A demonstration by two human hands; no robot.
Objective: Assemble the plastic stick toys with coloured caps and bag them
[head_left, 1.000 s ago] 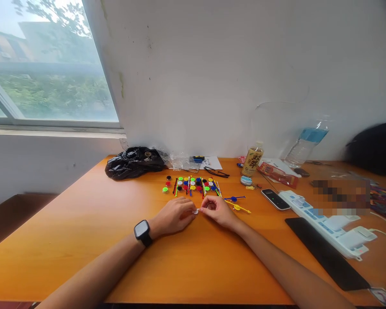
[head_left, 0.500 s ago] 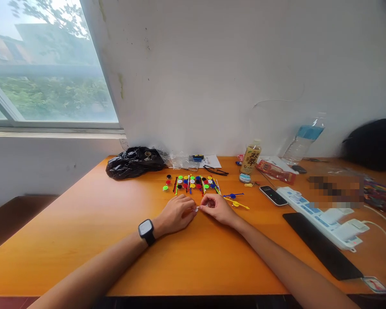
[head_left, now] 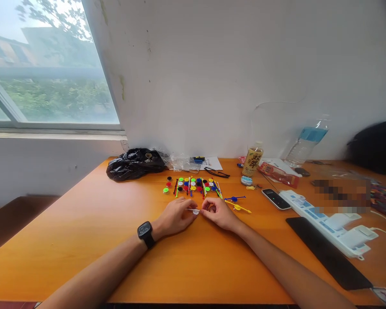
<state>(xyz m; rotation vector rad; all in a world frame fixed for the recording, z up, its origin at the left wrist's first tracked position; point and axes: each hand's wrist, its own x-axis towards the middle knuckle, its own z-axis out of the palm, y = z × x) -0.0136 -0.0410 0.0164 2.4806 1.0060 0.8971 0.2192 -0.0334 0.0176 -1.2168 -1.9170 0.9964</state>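
Between my two hands is a small white piece [head_left: 196, 212], a round disc on a thin stick. My left hand [head_left: 176, 215] pinches its left end with thumb and fingertips. At the other side, my right hand [head_left: 219, 213] has thumb and forefinger closed at the stick's right end, partly hiding it. Just right of that hand lie a blue stick with a disc [head_left: 234, 199] and a yellow one [head_left: 237, 207] like it. Rows of coloured discs [head_left: 193, 183] and thin coloured sticks stand beyond my hands. A green disc [head_left: 165, 190] and a red disc [head_left: 169, 185] sit apart at their left.
A black plastic bag [head_left: 135, 165] lies at the back left, near clear wrapping [head_left: 180, 163]. On the right are a drink bottle [head_left: 252, 159], a phone-like device [head_left: 275, 199], a white power strip [head_left: 318, 223] and a black flat pad [head_left: 326, 253].
My hands have drawn slightly apart, and more of the white disc and its stick now shows between them. The watch face has turned dark. The view has shifted slightly.
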